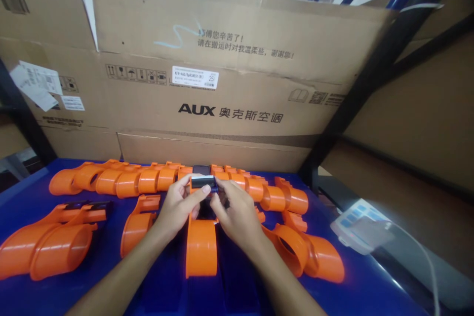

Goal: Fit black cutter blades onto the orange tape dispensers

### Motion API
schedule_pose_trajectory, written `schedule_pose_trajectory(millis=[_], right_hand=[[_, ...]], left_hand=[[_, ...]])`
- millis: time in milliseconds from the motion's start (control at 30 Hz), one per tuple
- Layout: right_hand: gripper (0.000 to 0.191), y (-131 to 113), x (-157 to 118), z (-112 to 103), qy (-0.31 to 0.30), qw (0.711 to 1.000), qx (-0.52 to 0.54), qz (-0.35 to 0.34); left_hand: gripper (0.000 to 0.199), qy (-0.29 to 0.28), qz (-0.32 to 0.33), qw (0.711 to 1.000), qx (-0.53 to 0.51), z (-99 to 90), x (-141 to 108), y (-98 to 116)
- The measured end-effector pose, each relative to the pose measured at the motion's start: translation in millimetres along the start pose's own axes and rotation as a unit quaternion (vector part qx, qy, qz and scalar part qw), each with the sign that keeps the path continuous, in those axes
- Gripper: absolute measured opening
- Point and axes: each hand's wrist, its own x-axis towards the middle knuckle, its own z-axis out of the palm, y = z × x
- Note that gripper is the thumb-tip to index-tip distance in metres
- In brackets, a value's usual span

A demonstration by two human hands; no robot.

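Note:
Both hands meet at the middle of the view over a blue surface. My left hand (182, 202) grips an orange plastic part (201, 249), whose wide round band hangs below the fingers. A black piece (202, 182) with a pale toothed edge sits at the top of this part, under my left thumb. My right hand (234, 207) is closed at the right end of the black piece, its fingertips against it. Whatever lies between the right fingers is too small to make out.
Several orange parts (127, 183) stand in a row behind the hands. More lie at the left (62, 252) and right (324, 259) on the blue surface (163, 276). A large cardboard box (148, 103) stands behind. A white device (361, 227) with a cable is at the right.

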Motion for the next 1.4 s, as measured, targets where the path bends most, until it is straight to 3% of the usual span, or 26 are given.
schedule_pose_trajectory(millis=[200, 467, 800, 1033, 1267, 1400], right_hand=[[0.032, 3, 1, 1, 0.000, 1.000, 0.009, -0.022], [0.051, 10, 2, 2, -0.017, 0.995, -0.022, -0.096], [0.049, 2, -4, 9, 0.024, 0.988, -0.106, -0.108], [0.062, 0, -9, 7, -0.004, 0.991, -0.087, -0.098], [0.043, 6, -1, 5, 0.020, 0.991, -0.050, -0.119], [0.031, 9, 1, 0, 0.019, 0.996, -0.018, -0.086]], left_hand=[[0.034, 0.011, -0.009, 1.000, -0.020, 1.2, 0, 5], [0.036, 0.037, -0.032, 0.997, -0.067, 0.7, 1, 6], [0.035, 0.043, -0.050, 0.996, -0.059, 6.7, -3, 3], [0.037, 0.043, -0.056, 0.994, -0.079, 7.3, -5, 1], [0.039, 0.056, -0.048, 0.994, -0.076, 3.1, -2, 2], [0.038, 0.047, -0.026, 0.998, -0.041, 1.7, -2, -1]])
